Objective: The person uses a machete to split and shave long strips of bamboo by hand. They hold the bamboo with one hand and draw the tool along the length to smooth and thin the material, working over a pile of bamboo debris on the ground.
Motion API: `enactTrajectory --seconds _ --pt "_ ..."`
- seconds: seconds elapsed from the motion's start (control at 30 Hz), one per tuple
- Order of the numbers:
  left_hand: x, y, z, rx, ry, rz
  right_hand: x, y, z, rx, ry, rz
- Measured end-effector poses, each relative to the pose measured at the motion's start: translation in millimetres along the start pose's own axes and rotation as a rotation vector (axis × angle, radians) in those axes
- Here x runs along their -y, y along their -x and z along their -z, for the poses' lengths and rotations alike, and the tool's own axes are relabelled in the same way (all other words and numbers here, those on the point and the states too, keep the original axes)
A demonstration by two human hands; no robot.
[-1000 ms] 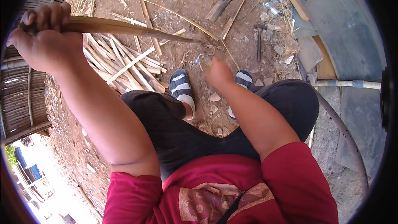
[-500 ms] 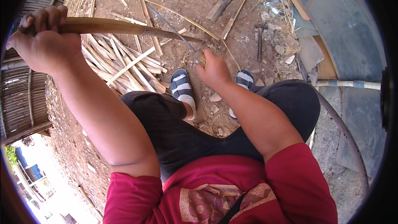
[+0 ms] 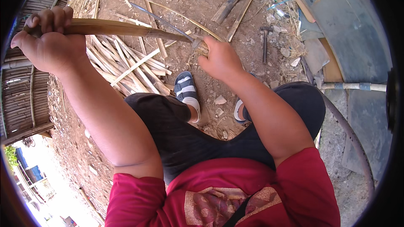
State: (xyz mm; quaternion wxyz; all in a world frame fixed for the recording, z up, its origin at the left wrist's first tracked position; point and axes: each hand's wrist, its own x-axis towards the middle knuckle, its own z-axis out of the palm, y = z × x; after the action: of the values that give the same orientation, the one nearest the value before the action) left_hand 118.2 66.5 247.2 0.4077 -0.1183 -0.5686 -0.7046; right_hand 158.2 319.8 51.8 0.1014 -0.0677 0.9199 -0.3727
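Note:
My left hand is closed around the near-left end of a long, slightly curved bamboo strip, held off the ground and pointing to the right. In my right hand, closed as well, is the wooden handle of a knife with a long narrow blade. The blade slants up and to the left, its tip on the far side of the strip. Near the base of the blade the strip's right end meets or crosses the knife; whether they touch I cannot tell.
A pile of split strips lies on the dirt beyond my left knee. A hammer rests beyond my right foot, with wooden poles farther off. Grey sheets stand at the right, a slatted bamboo wall at the left.
My right hand has moved up and slightly left with the knife, bringing the blade's base to the strip's right end. My left hand and the strip have shifted only a little.

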Motion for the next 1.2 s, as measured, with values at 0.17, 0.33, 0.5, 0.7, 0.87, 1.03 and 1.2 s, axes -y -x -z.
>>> enactTrajectory --seconds 0.17,0.33,0.5,0.7,0.87,1.03,1.2 --pt "6.5 5.9 -14.9 -0.084 -0.046 -0.028 -19.3 9.5 -26.7 -0.069 0.022 -0.015" --pt "0.2 5.5 -12.9 -0.008 -0.014 -0.019 -25.4 -0.6 -27.2 -0.08 0.067 -0.006" --pt "1.5 6.3 -14.1 -0.051 -0.042 -0.027 -1.8 11.7 -14.1 -0.039 0.02 -0.019" --pt "-2.7 8.7 -19.0 0.014 0.026 0.01 -35.4 0.4 -36.2 -0.092 0.072 -0.09" --pt "-2.3 14.3 -27.0 0.043 -0.019 -0.046 -1.0 6.8 -10.1 -0.113 -0.006 -0.031" --pt "-0.1 8.8 -23.8 -0.05 -0.009 0.012 -54.4 14.8 -59.2 -0.061 0.048 -0.241" --pt "-0.2 7.8 -16.7 0.036 0.008 -0.02 -56.4 -0.6 -49.7 -0.019 -0.016 -0.325"
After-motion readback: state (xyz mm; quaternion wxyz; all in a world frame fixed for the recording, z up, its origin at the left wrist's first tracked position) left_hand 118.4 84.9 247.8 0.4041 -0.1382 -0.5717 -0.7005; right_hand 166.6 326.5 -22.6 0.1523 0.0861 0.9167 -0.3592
